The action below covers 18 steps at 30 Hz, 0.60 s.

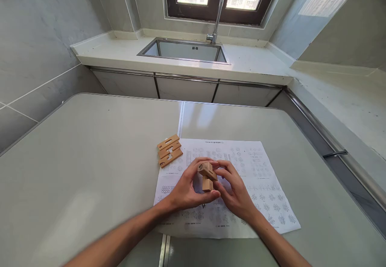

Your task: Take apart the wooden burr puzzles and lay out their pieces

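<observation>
Several small wooden puzzle pieces [207, 170] are joined together between my hands, with a dark mark on the end of the top one. My left hand [188, 188] curves around their left side, thumb stretched along below. From the right, my right hand [233, 186] closes its fingers on the same pieces. Some fingertips are hidden behind the wood. Beneath both hands lies a printed sheet [265, 178] with rows of small line drawings. At its upper left corner, flat notched wooden pieces [169, 151] with dark marks lie side by side.
The pale table [90, 158] has a metal-edged seam down its middle. Beyond it runs a white counter [250, 58] with a sink [183, 52] and a tall tap [217, 9] below a window. Another counter [346, 102] stands along the right side.
</observation>
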Each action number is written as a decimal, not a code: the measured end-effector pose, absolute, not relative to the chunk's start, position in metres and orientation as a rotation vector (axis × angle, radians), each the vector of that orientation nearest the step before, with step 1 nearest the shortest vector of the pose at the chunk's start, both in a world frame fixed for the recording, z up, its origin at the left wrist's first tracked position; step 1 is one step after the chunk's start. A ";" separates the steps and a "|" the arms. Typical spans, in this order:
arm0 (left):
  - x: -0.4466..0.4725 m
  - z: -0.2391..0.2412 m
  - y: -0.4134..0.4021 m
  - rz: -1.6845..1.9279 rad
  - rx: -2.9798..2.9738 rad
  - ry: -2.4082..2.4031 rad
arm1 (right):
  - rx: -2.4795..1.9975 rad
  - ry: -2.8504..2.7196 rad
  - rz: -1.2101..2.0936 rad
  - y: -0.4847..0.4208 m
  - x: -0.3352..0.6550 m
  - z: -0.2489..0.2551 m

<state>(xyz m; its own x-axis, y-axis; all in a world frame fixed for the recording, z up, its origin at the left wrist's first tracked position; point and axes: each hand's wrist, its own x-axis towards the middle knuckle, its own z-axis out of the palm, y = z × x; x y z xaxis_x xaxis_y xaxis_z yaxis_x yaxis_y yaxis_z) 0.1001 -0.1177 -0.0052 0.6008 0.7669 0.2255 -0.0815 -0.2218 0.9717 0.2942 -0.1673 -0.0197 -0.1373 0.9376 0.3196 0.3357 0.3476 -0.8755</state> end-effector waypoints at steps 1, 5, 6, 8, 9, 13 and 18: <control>0.100 -0.006 -0.118 0.864 1.612 0.581 | -1.144 -1.671 0.823 -0.167 0.295 -0.020; 0.100 -0.009 -0.118 0.865 1.597 0.548 | -1.085 -1.637 0.979 -0.166 0.297 -0.023; 0.100 -0.009 -0.118 0.860 1.588 0.540 | -1.075 -1.621 1.033 -0.166 0.298 -0.024; 0.099 -0.009 -0.119 0.840 1.571 0.527 | -1.076 -1.578 1.137 -0.166 0.299 -0.025; 0.098 -0.009 -0.118 0.830 1.567 0.519 | -1.084 -1.555 1.185 -0.167 0.300 -0.025; 0.095 -0.009 -0.118 0.799 1.584 0.482 | -1.062 -1.468 1.379 -0.167 0.302 -0.025; 0.095 -0.010 -0.118 0.796 1.594 0.489 | -0.975 -1.242 1.535 -0.167 0.304 -0.030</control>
